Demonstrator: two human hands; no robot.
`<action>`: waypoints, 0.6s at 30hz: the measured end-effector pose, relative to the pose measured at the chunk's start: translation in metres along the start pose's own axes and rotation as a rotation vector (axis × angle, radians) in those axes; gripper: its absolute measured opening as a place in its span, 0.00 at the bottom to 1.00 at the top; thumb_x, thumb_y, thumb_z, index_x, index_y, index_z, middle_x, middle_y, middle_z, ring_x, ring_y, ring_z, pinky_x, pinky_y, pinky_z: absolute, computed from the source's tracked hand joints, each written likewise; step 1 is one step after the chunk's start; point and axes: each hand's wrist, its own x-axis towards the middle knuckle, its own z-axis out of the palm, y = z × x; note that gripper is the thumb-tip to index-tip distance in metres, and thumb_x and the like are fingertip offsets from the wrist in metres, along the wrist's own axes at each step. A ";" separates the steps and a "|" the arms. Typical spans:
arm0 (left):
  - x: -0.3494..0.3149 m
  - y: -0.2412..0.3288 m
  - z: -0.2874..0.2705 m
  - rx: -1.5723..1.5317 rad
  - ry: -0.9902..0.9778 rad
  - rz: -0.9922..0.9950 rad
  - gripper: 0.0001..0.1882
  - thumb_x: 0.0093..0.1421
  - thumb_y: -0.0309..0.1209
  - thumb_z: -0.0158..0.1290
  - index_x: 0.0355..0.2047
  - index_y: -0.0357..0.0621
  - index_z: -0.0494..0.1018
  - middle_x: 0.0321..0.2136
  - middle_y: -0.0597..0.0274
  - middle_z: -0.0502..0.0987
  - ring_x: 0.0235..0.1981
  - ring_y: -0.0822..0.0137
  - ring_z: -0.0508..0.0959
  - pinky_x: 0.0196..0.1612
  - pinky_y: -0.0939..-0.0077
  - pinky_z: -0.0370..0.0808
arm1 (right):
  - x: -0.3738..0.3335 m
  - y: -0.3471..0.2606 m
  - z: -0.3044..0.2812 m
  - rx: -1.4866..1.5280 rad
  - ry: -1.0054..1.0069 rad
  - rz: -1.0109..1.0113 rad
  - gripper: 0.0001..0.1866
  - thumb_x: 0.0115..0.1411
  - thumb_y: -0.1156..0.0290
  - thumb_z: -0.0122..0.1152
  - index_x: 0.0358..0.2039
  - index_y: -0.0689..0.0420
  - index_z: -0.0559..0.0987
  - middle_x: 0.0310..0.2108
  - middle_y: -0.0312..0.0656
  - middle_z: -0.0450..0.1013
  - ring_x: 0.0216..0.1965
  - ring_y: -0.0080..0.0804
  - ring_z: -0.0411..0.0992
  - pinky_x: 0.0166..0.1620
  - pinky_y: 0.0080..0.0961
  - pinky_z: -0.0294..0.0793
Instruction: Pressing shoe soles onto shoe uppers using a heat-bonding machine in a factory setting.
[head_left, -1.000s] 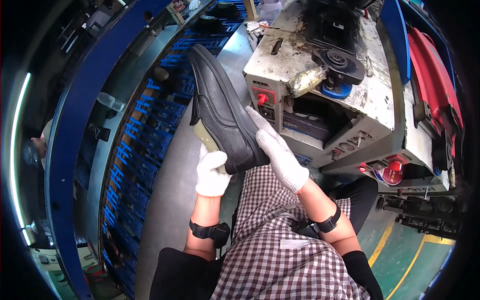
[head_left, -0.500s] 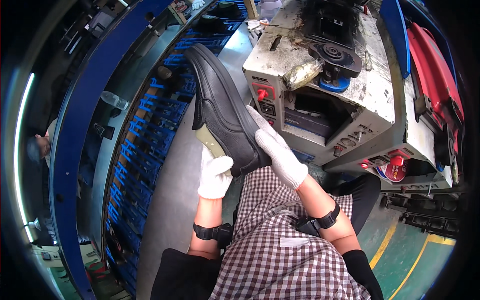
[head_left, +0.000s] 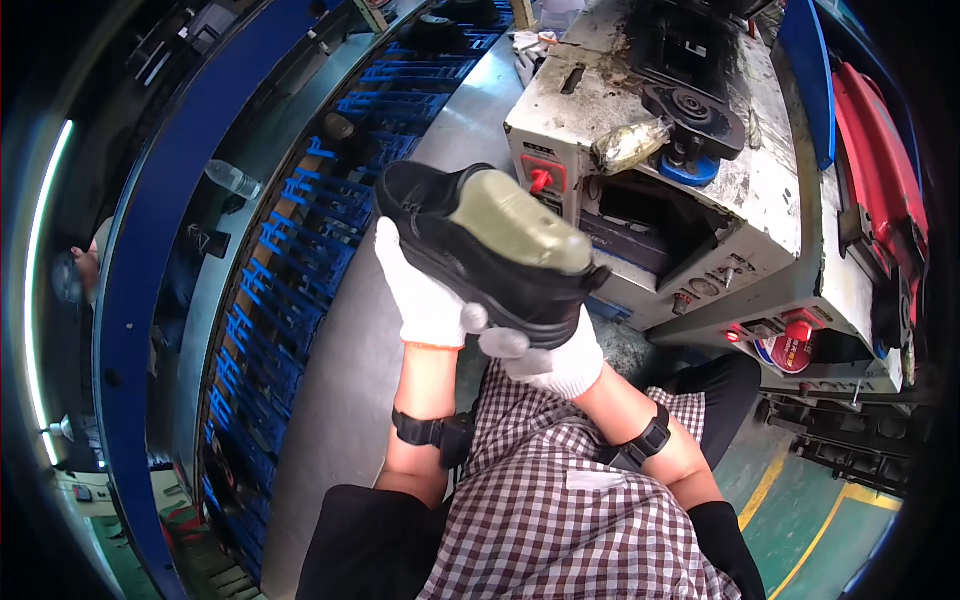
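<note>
Both hands are carrying the black shoe [head_left: 425, 225] in mid-air, in front of the person, roughly over the gap between the right edge of the metal table [head_left: 325, 430] and the near front corner of the white machine [head_left: 575, 110]. Nothing but the hands seems to be bearing its weight.

Left hand [head_left: 415, 285]: gripping the front part, thumb lying up along the side near the toe, other fingers mostly hiding behind the shoe. Right hand [head_left: 555, 360]: cupping the heel end from below, greyish fingertips curling round the lower side. Probably splitting the load, one hand per end, so the shoe isn't tipping.

Toe is pointing up-left, heel down-right, opening facing up toward the person's view. Pale green shoe form [head_left: 520, 225] is filling the opening, likely keeping the upper in shape. Heel end is blurring, so can't tell fine detail there. Sole is mostly hiding from view.

Gloves on both hands, presumably for keeping skin off the work or for grip.

Around: blue rack [head_left: 250, 320] is running along the table's far left edge. Spare gloves [head_left: 525, 60] are lying at the table's far end, beside the machine's back left corner. A wrapped bundle [head_left: 630, 145] is sitting by the machine's front edge, above the opening.
</note>
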 end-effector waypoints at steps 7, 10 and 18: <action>-0.012 0.008 0.023 0.126 0.062 0.025 0.43 0.66 0.63 0.52 0.68 0.41 0.64 0.66 0.51 0.68 0.64 0.52 0.69 0.69 0.54 0.64 | -0.004 0.002 -0.020 0.141 0.003 -0.087 0.32 0.73 0.56 0.53 0.69 0.63 0.61 0.50 0.58 0.67 0.33 0.40 0.77 0.22 0.29 0.83; -0.011 0.006 0.020 0.121 0.069 0.022 0.44 0.66 0.62 0.52 0.68 0.40 0.63 0.67 0.50 0.67 0.66 0.52 0.67 0.70 0.54 0.63 | -0.004 0.000 -0.025 0.166 -0.025 -0.063 0.31 0.73 0.56 0.52 0.68 0.63 0.62 0.49 0.56 0.67 0.33 0.40 0.77 0.21 0.28 0.82; -0.008 0.001 0.007 0.077 0.146 0.028 0.42 0.68 0.64 0.49 0.67 0.43 0.67 0.66 0.52 0.70 0.65 0.52 0.70 0.70 0.55 0.65 | -0.006 -0.002 -0.037 0.262 -0.103 -0.002 0.37 0.71 0.48 0.52 0.73 0.55 0.59 0.56 0.58 0.66 0.38 0.41 0.75 0.31 0.33 0.82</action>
